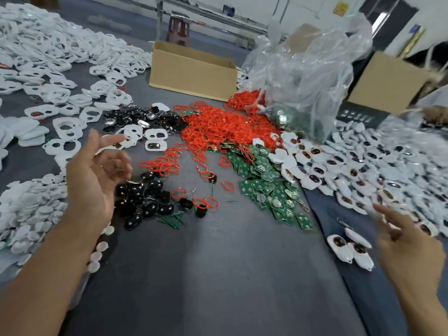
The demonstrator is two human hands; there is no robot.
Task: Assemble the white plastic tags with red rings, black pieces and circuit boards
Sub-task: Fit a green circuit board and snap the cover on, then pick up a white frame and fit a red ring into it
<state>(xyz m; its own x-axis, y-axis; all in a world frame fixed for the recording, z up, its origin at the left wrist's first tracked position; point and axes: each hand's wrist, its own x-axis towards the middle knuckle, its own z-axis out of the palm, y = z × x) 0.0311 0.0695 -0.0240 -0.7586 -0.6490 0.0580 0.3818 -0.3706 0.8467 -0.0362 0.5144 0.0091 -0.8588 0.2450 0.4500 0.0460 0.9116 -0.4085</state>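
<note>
My left hand (97, 175) hovers palm-up over the table's left side, fingers loosely curled and holding nothing, just left of a heap of black pieces (143, 200). My right hand (409, 248) is blurred at the right, fingers spread, above two assembled white tags (349, 251). A big pile of red rings (218, 127) lies in the middle. Green circuit boards (266, 187) spread out to its right. Empty white tag shells (68, 127) cover the left side.
A heap of assembled tags (378, 170) fills the right side. At the back stand an open cardboard box (191, 73), a clear plastic bag (305, 76) and a second box (385, 86). More black pieces (145, 117) lie further back. The grey table surface (218, 275) stretches in front of me.
</note>
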